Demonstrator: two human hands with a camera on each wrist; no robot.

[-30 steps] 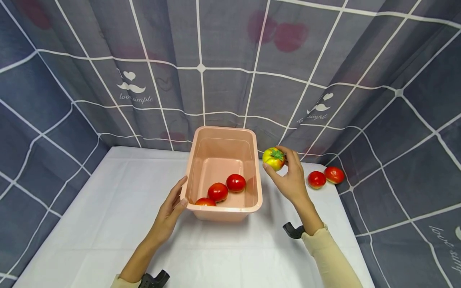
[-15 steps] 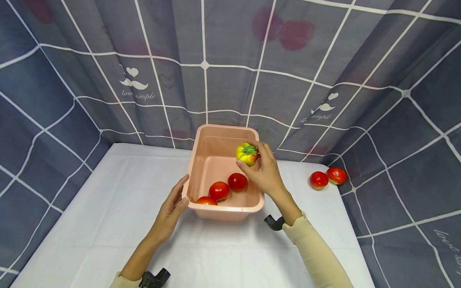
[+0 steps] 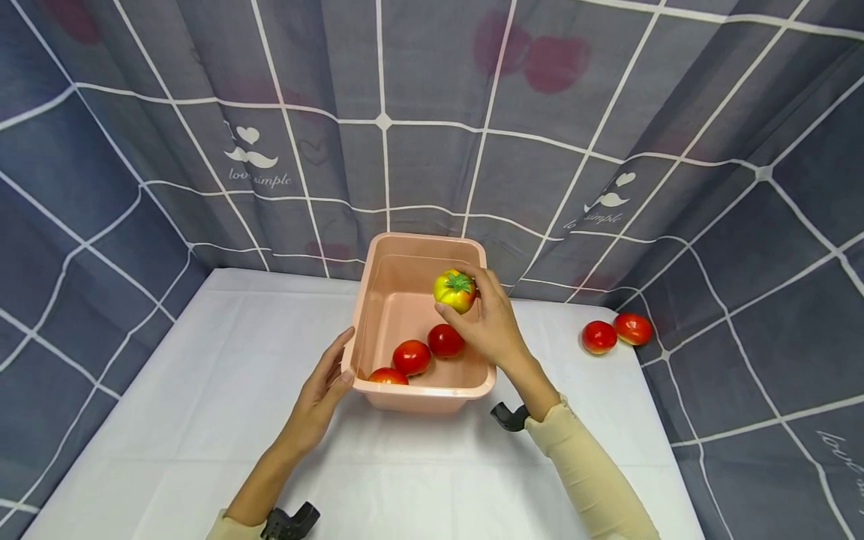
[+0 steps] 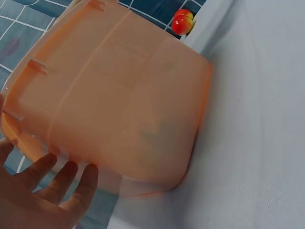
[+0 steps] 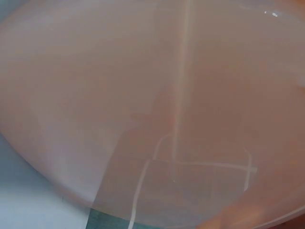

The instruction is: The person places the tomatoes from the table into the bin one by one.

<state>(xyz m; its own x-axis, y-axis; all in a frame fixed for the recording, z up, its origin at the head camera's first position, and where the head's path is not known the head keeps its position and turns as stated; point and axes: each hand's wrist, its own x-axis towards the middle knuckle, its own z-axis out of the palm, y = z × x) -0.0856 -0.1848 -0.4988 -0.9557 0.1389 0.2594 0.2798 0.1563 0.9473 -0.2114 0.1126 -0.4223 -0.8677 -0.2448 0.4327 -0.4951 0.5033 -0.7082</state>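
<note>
Pink plastic oblong bin (image 3: 403, 311) on a white-covered table (image 3: 202, 420). Left hand (image 3: 319, 394) at the bin's eight o'clock corner: grip clamped on it, fingers along the outer wall. Right hand (image 3: 491, 321): grip clamped on a round, ribbed yellow-green tomato (image 3: 451, 291) with green leafy top, pinched between thumb and fingers. Held within the bin's outline, toward one o'clock; cannot tell if below the rim. Three glossy round red tomatoes (image 3: 412, 358) in the bin, strung from seven to four o'clock. Two red tomatoes with yellowish undersides (image 3: 598, 337) on the table, three o'clock, well apart from the bin.
</note>
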